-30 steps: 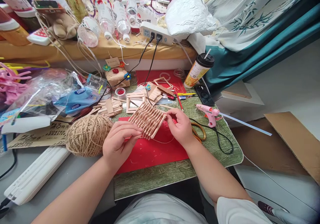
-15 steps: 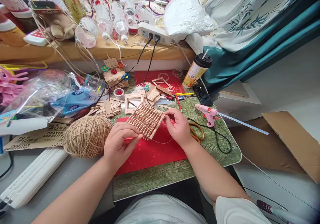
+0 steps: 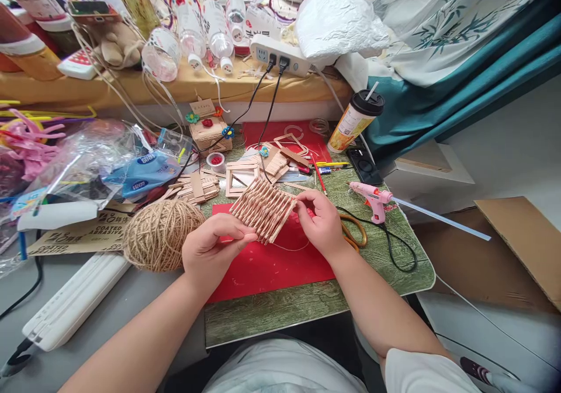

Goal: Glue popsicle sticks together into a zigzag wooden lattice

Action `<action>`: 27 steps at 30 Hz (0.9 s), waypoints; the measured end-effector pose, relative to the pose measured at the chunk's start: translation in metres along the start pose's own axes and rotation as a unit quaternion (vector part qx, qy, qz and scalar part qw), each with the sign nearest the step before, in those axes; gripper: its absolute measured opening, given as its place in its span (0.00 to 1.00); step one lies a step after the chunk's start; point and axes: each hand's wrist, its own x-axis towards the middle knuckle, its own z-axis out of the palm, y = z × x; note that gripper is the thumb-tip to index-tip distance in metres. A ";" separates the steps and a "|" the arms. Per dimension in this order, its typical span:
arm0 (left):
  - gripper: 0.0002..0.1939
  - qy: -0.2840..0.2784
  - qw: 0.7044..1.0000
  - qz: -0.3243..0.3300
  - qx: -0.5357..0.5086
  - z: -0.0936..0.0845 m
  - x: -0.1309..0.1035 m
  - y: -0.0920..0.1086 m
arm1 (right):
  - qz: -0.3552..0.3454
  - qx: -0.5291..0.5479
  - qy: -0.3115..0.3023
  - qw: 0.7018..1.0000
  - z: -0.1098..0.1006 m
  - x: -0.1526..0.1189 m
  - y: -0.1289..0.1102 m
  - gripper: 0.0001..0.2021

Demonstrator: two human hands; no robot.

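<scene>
Head view: holding a lattice of wooden sticks [image 3: 263, 210] up in both hands, tilted, to the right of the ball of twine [image 3: 162, 235] and above a red sheet [image 3: 272, 276]. Pinching its near left corner between thumb and fingertips with the left hand [image 3: 214, 244], just beside the ball. Clamping its right edge between thumb and forefinger with the right hand [image 3: 319, 220], farther to the right of the ball. Below the lattice, also right of the ball, a thin thread [image 3: 291, 248] in a loose curve over the red sheet.

Just behind the ball, a pile of flat sticks [image 3: 197, 188]; behind it to the right, a square wooden frame [image 3: 229, 179] and a small tub [image 3: 215, 160] with red contents; farther behind, a stick box [image 3: 213, 138] trimmed with coloured flowers. Behind and left of the ball, a blue packet [image 3: 140, 173]. To its left, brown lettered paper [image 3: 56, 244]; in front and left, a white power strip [image 3: 79, 299]. Well to the right of the ball, a pink glue gun [image 3: 372, 200] with a long translucent stick; behind the gun, still right of the ball, a dark phone [image 3: 364, 166] and a lidded cup [image 3: 350, 124] with a straw.
</scene>
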 end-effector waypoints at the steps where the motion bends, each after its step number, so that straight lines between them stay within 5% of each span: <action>1: 0.12 -0.008 1.000 0.012 -0.005 0.000 0.000 0.001 | 0.001 -0.001 0.000 1.000 0.000 0.000 0.000 0.03; 16: 0.12 -0.051 0.998 0.048 0.006 -0.005 0.003 -0.002 | -0.011 0.003 0.005 1.000 0.003 -0.004 -0.001 0.04; 27: 0.05 0.010 0.990 -0.101 -0.096 0.001 0.002 0.000 | -0.003 -0.008 0.010 1.000 0.004 -0.004 -0.003 0.05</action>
